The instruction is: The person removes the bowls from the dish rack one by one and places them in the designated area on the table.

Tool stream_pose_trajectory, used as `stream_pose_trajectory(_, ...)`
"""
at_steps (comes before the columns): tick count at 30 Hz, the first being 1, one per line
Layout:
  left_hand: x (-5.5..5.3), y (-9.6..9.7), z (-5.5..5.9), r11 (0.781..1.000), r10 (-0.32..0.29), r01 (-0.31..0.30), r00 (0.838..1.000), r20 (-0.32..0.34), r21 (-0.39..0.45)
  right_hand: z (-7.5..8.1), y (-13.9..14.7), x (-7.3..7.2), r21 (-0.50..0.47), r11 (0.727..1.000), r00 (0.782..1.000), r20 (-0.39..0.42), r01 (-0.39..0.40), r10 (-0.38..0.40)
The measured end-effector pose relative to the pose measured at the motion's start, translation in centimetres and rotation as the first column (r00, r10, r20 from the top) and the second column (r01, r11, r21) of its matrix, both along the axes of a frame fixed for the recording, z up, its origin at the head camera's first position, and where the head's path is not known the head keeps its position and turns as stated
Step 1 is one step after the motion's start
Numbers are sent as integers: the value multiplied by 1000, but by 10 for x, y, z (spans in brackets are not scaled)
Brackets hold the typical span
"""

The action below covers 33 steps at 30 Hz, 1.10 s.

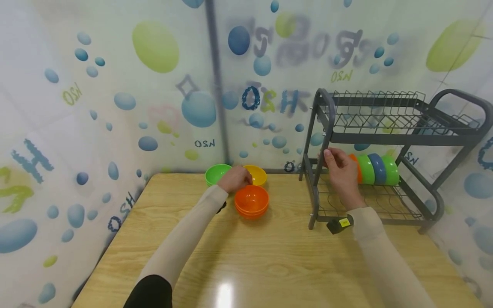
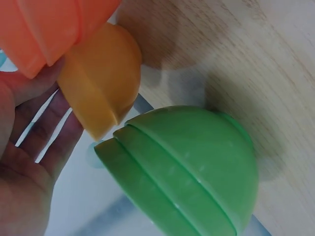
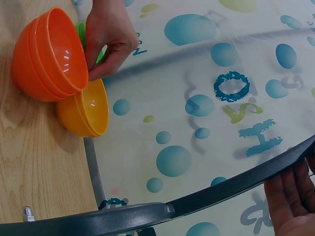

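My left hand (image 1: 236, 179) pinches the rim of the stacked orange bowls (image 1: 252, 203) on the table. Just behind it are stacked yellow bowls (image 1: 259, 175), with stacked green bowls (image 2: 192, 162) to its left. At the left upright of a dark two-tier dish rack (image 1: 398, 139), my right hand (image 1: 343, 176) grips the frame; in the right wrist view its fingertips are hidden behind the bar. Beside that hand, on the lower tier, an orange bowl (image 1: 356, 169), green bowls (image 1: 391, 170) and a blue bowl (image 1: 377, 169) stand on edge in a row.
The rack's upper wire tier (image 1: 379, 122) holds no dishes. A wooden table (image 1: 269, 261) carries the bowls and rack. Behind it hangs a pale curtain (image 1: 177, 128) printed with bubbles and letters, close to the table's back edge.
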<state>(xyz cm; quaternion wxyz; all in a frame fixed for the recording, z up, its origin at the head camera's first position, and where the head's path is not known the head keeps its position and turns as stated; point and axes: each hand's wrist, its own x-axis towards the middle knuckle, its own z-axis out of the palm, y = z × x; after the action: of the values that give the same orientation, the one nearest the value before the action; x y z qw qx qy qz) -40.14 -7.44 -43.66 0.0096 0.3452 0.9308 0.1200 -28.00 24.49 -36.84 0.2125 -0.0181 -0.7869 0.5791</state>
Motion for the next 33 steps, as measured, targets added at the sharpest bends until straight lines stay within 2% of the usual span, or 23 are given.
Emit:
stream_pose_trajectory(6,-1,-1,0,999,25,-27,997,71,20,0,0,0,-1,1000,1000,7,-4,4)
stream_pose_trajectory(14,1,-4,3,999,9,-12,995,101,38,-2,1,0,-6,1000,999,-30,-18,18)
stream_pose_trajectory(24,5,-9,6,983,127,-144,981,144,116,0,1,1,-2,1000,1000,-7,-15,15)
stream_pose_trajectory(29,12,-5,11,975,116,-138,984,134,174,0,0,1,-1,1000,1000,-11,-12,12)
stream_pose_trajectory(33,23,7,17,959,100,-142,979,177,245,0,0,1,9,1000,1000,-8,-7,7)
